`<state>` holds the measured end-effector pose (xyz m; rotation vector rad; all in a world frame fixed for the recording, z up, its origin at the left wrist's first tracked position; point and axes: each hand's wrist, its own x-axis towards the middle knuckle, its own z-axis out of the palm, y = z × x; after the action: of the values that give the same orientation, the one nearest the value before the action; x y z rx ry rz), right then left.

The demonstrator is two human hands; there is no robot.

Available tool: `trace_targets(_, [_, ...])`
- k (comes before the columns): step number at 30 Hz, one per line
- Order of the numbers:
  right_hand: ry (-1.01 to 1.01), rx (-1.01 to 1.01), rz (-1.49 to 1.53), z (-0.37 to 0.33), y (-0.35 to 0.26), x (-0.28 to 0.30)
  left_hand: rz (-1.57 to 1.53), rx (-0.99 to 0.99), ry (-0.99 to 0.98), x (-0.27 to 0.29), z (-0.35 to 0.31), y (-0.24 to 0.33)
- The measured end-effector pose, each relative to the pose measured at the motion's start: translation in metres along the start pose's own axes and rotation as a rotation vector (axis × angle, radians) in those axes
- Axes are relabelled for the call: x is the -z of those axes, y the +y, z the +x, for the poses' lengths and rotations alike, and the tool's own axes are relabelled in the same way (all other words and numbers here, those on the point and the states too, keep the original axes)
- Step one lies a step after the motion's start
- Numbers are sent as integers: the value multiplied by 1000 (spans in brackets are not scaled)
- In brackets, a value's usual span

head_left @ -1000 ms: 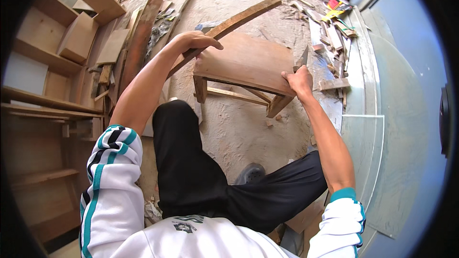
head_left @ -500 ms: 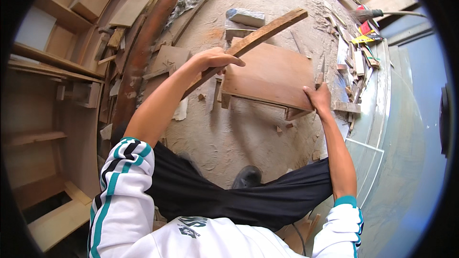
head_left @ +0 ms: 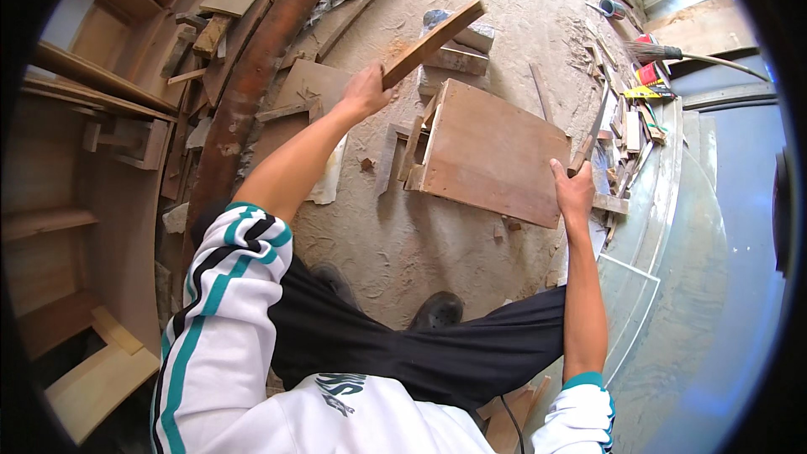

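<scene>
My left hand (head_left: 367, 92) is closed round the near end of a wooden strip (head_left: 433, 44), which slants up and away to the right. In front of me is a low wooden stool-like piece with a flat brown top (head_left: 492, 151). Its near edge faces me, and parts of its frame show at the left side. At the right edge of that top, my right hand (head_left: 575, 192) grips the brown handle of a long-bladed knife (head_left: 592, 130), blade pointing away. Whether the hand also touches the top I cannot tell.
Wrapped blocks (head_left: 458, 50) lie behind the stool. Scrap wood (head_left: 630, 130), a brush (head_left: 654, 51) and a tin (head_left: 612, 8) are at the right. Wooden cabinets (head_left: 101, 193) and a rusty beam (head_left: 244, 109) line the left. A glass-like sheet (head_left: 698, 286) lies at the lower right.
The wooden strip has come off the stool's far side, moving left and away with my left hand. The stool's top has turned and tipped toward me; my right hand still holds the knife.
</scene>
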<state>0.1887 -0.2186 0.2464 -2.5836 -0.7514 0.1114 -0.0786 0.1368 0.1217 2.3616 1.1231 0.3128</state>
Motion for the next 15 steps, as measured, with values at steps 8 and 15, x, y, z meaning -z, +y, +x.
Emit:
trace_targets(8, [-16, -28, 70, -7, -18, -13, 242, -206, 221, -55, -64, -24])
trace_targets(15, [-174, 2, 13, -6, -39, -29, 119, 253, -293, -109, -134, 0])
